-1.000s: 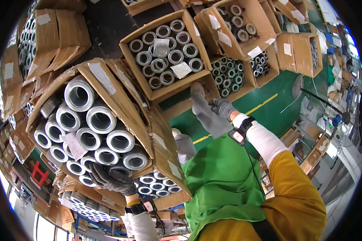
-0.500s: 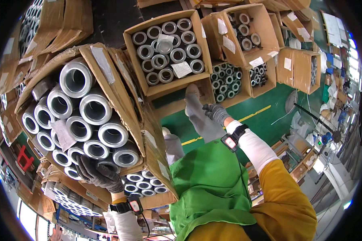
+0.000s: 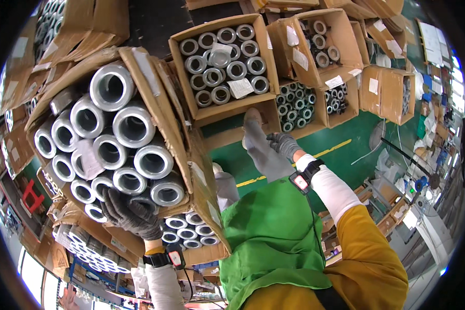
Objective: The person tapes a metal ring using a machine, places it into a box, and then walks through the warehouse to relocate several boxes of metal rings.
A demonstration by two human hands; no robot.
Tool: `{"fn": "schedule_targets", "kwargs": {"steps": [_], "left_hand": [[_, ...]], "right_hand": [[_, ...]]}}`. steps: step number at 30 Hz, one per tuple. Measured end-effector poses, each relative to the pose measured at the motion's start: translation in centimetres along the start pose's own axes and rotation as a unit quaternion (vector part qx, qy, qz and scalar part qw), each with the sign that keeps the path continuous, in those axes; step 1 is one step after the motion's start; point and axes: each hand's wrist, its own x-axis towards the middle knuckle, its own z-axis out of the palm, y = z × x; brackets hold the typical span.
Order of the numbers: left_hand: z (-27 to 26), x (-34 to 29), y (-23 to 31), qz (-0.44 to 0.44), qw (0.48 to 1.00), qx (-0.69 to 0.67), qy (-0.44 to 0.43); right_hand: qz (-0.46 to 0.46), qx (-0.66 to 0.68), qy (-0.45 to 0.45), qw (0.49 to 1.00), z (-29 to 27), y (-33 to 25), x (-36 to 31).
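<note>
My left hand point(image 3: 132, 214), in a dark grey glove, lies on the near edge of a large open carton point(image 3: 157, 111) of silver metal tubes. Its fingers are spread and rest over the rims of the nearest tubes, such as this metal tube point(image 3: 167, 192). Those rims are partly hidden under the palm. A pale paper slip point(image 3: 90, 159) lies on the tubes in the middle of the carton. My right hand point(image 3: 284, 145), also gloved, hangs beside my grey trouser leg with its fingers curled in. No object shows in it.
Ahead stands another carton point(image 3: 191, 109) of upright tubes, with a paper label point(image 3: 240, 88) on top. More cartons point(image 3: 349, 31) of metal parts are stacked to its right and below. Green floor point(image 3: 315, 165) with a yellow line runs past my feet. A black-poled stand fan point(image 3: 408, 157) is at right.
The whole view has shifted slightly, so the cartons appear a little further right. My left hand stays on the tubes, and my right hand stays curled by my leg.
</note>
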Motion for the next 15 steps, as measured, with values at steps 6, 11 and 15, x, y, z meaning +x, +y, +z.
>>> {"fn": "schedule_targets", "kwargs": {"steps": [6, 11, 15], "left_hand": [[-0.1, -2.3, -1.5, -0.097, 0.995, -0.013, -0.037], [-1.2, -0.6, 0.2, -0.072, 0.994, -0.056, -0.065], [-2.1, -1.3, -0.4, -0.09, 0.995, -0.032, -0.018]], "right_hand": [[0.037, -0.095, -0.122, 0.987, 1.0, 2.1, -1.1], [-0.03, -0.077, 0.097, 0.992, 1.7, 6.5, -3.5], [-0.012, -0.105, 0.004, 0.994, 3.4, 4.4, -4.4]]}}
